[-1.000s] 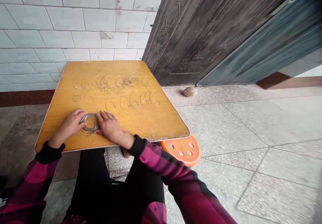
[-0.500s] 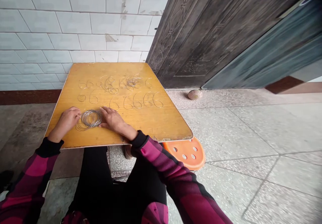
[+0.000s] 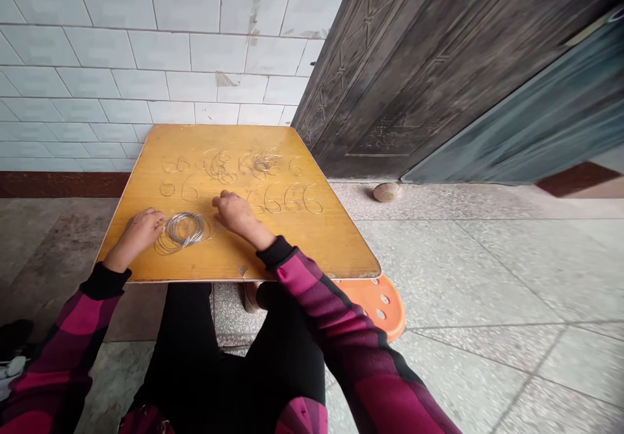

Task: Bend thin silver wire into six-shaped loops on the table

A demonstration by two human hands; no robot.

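Note:
A coil of thin silvery wire (image 3: 183,230) lies near the front left of the yellow wooden table (image 3: 292,252). My left hand (image 3: 139,234) is at the coil's left edge, with thumb and fingers pinched on the wire. Right of the coil and a little farther back, my right hand (image 3: 238,214) rests low over the tabletop, its fingers curled together; what they hold, if anything, is hidden. Just beyond it on the right is a row of wire pieces bent like sixes (image 3: 273,199). Two more bent wire pieces (image 3: 189,189) lie behind the coil.
A tangled heap of wire (image 3: 266,162) and more bent pieces lie along the back of the table. A white tiled wall (image 3: 175,51) stands behind, with a dark carved door (image 3: 370,76) to the right. An orange stool (image 3: 377,304) sits under the right front corner.
My right hand has left the coil's right side and moved right and away from me, over a bent wire piece. My left hand stays at the coil. The view has shifted slightly.

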